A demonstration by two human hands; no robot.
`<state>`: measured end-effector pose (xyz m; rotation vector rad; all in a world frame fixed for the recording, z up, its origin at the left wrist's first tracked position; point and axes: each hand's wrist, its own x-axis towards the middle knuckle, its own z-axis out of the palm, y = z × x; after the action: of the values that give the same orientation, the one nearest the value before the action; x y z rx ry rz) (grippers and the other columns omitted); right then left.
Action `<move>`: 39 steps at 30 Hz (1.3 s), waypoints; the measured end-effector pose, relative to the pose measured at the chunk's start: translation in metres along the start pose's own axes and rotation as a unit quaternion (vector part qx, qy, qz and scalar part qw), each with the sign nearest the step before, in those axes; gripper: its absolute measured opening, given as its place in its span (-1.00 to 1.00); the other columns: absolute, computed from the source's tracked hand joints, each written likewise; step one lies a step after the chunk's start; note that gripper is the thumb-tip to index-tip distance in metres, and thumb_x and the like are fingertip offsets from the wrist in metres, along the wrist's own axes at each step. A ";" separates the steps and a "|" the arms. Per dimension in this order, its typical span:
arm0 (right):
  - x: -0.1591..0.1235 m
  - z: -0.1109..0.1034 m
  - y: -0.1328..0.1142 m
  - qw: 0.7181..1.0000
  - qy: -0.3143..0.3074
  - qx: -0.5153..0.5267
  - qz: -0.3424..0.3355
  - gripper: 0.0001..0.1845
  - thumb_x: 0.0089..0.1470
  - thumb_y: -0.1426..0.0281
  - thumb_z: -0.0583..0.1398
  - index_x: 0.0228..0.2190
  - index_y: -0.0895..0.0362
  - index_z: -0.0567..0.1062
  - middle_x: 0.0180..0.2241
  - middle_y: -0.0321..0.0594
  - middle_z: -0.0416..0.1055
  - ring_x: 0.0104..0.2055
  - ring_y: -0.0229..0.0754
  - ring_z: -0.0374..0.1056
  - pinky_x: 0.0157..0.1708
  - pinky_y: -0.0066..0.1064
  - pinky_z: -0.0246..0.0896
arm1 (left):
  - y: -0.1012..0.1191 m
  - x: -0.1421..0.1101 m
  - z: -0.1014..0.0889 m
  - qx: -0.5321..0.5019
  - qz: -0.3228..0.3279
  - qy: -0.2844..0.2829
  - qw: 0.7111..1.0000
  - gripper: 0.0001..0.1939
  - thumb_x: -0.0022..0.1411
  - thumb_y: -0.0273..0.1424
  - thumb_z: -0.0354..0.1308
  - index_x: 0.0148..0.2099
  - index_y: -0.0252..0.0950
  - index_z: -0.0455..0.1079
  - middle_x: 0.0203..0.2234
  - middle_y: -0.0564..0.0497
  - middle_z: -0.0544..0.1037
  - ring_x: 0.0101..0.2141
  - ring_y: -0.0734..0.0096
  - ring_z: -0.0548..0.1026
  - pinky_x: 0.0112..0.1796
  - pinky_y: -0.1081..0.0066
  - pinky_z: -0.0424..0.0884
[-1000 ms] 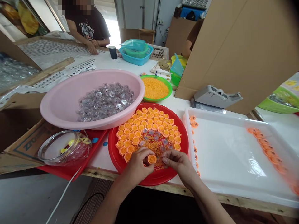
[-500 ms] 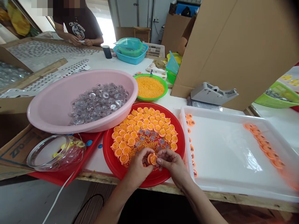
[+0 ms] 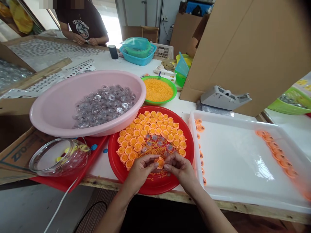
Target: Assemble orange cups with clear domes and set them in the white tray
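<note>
Over the front of a red round tray (image 3: pixel 116 168), my left hand (image 3: pixel 143 168) pinches a small round orange plastic piece (image 3: pixel 160 162) from the left. My right hand (image 3: pixel 181 166) has its thumb and fingers closed at the right side of the same piece; its fingertips partly cover it. Many similar orange cup-like pieces (image 3: pixel 133 141) filled with orange beads lie around the tray's back and left. Loose orange beads (image 3: pixel 157 150) and several clear domes (image 3: pixel 169 147) are scattered in the tray's middle.
A pink basin (image 3: pixel 48 113) of clear domes (image 3: pixel 104 105) stands at left, a green bowl (image 3: pixel 175 94) of orange beads behind. At right, a white tray (image 3: pixel 233 152) bears rows of orange pieces. A tape dispenser (image 3: pixel 224 97) stands by a cardboard panel (image 3: pixel 243 55). A person (image 3: pixel 85 26) works across the table.
The orange piece has turned in my fingers, and my left thumb now lies across its front edge. The whole view has shifted slightly.
</note>
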<state>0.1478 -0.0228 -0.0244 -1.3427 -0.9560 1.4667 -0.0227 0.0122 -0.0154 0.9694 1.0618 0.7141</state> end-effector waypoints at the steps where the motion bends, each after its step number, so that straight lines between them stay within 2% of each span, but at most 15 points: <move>1: 0.001 -0.001 0.001 1.000 -0.003 -0.013 -0.003 -0.75 -0.11 0.24 0.35 -0.45 0.10 0.44 -0.55 -0.36 0.34 -0.51 -0.28 0.26 -0.50 -0.43 0.23 | 0.000 0.000 0.000 0.011 0.006 0.001 1.000 -0.73 0.06 -0.31 0.26 -0.15 -0.26 0.53 -0.23 -0.01 0.63 -0.20 0.20 0.57 -0.19 0.19 0.56; 6: 0.005 -0.003 0.005 0.996 0.004 -0.087 -0.020 -0.79 -0.12 0.32 0.35 -0.43 0.09 0.43 -0.49 -0.33 0.35 -0.44 -0.23 0.29 -0.45 -0.41 0.24 | -0.002 -0.004 0.003 0.099 0.062 -0.017 0.993 -0.73 0.18 -0.36 0.13 -0.09 -0.20 0.54 -0.15 -0.02 0.62 -0.15 0.18 0.58 -0.12 0.15 0.53; 10: 0.004 -0.001 0.005 0.985 0.033 -0.160 -0.054 -0.84 -0.08 0.38 0.31 -0.46 0.09 0.39 -0.49 -0.32 0.33 -0.44 -0.22 0.26 -0.46 -0.42 0.22 | -0.008 -0.003 0.008 0.185 0.128 0.017 0.974 -0.70 0.12 -0.41 0.20 -0.06 -0.23 0.53 -0.11 -0.07 0.60 -0.09 0.16 0.54 0.00 0.15 0.43; 15: 0.000 0.002 0.001 0.957 0.075 -0.256 -0.110 -0.88 -0.02 0.41 0.27 -0.47 0.07 0.38 -0.49 -0.31 0.35 -0.45 -0.21 0.25 -0.45 -0.42 0.19 | -0.013 -0.001 0.011 0.204 0.176 0.035 0.963 -0.73 0.15 -0.47 0.16 -0.09 -0.22 0.54 -0.16 -0.06 0.62 -0.13 0.19 0.57 -0.03 0.21 0.45; 19: 0.000 -0.001 0.004 0.965 0.074 -0.240 -0.082 -0.88 -0.03 0.36 0.29 -0.44 0.08 0.43 -0.45 -0.27 0.41 -0.42 -0.19 0.32 -0.44 -0.40 0.25 | -0.012 -0.002 0.012 0.201 0.193 0.033 0.960 -0.75 0.18 -0.49 0.15 -0.10 -0.22 0.53 -0.19 -0.03 0.63 -0.17 0.26 0.58 -0.08 0.29 0.48; 23: -0.002 -0.002 0.006 0.973 0.078 -0.207 -0.062 -0.82 -0.04 0.29 0.31 -0.40 0.10 0.47 -0.45 -0.25 0.44 -0.41 -0.17 0.35 -0.42 -0.38 0.31 | -0.012 -0.006 0.015 0.159 0.166 0.037 0.973 -0.72 0.17 -0.44 0.17 -0.05 -0.23 0.50 -0.19 -0.03 0.62 -0.18 0.29 0.57 -0.14 0.35 0.50; 27: -0.007 0.002 0.002 0.971 0.078 -0.208 -0.084 -0.71 -0.01 0.30 0.31 -0.21 0.08 0.48 -0.35 -0.23 0.42 -0.34 -0.16 0.37 -0.39 -0.39 0.33 | -0.012 -0.009 0.015 0.105 0.144 0.052 0.983 -0.76 0.18 -0.43 0.18 -0.08 -0.24 0.50 -0.22 -0.02 0.63 -0.18 0.30 0.57 -0.14 0.40 0.49; 30: -0.008 0.007 -0.001 0.958 0.051 -0.251 -0.129 -0.78 0.08 0.33 0.24 -0.19 0.06 0.50 -0.30 -0.20 0.39 -0.32 -0.18 0.35 -0.37 -0.39 0.33 | -0.011 -0.010 0.016 0.073 0.133 0.066 0.986 -0.79 0.17 -0.44 0.19 -0.12 -0.24 0.50 -0.23 -0.01 0.62 -0.18 0.32 0.56 -0.12 0.41 0.47; 33: -0.007 0.010 -0.002 0.948 0.039 -0.280 -0.148 -0.85 0.12 0.36 0.20 -0.22 0.09 0.49 -0.31 -0.20 0.39 -0.37 -0.21 0.35 -0.41 -0.40 0.32 | -0.013 -0.010 0.018 -0.013 0.081 0.082 0.993 -0.78 0.12 -0.42 0.24 -0.13 -0.24 0.46 -0.26 0.01 0.61 -0.18 0.32 0.56 -0.15 0.41 0.48; 36: -0.008 0.010 -0.003 0.921 0.057 -0.336 -0.187 -0.87 0.10 0.42 0.20 -0.25 0.11 0.43 -0.36 -0.20 0.41 -0.36 -0.17 0.35 -0.38 -0.36 0.33 | -0.018 -0.009 0.021 -0.119 0.015 0.082 0.989 -0.74 0.12 -0.35 0.25 -0.10 -0.24 0.44 -0.23 -0.01 0.60 -0.16 0.29 0.55 -0.16 0.38 0.49; 39: -0.009 0.009 -0.006 0.868 0.061 -0.401 -0.286 -0.76 0.15 0.51 0.13 -0.11 0.13 0.38 -0.22 -0.11 0.44 -0.19 -0.09 0.36 -0.21 -0.28 0.34 | -0.021 -0.007 0.020 -0.141 0.019 0.071 0.987 -0.73 0.11 -0.34 0.28 -0.11 -0.25 0.48 -0.15 -0.05 0.59 -0.09 0.28 0.52 -0.06 0.38 0.43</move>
<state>0.1393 -0.0287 -0.0147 -1.4849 -1.8025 0.5093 -0.0058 -0.0083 -0.0287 0.7046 1.0337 0.9492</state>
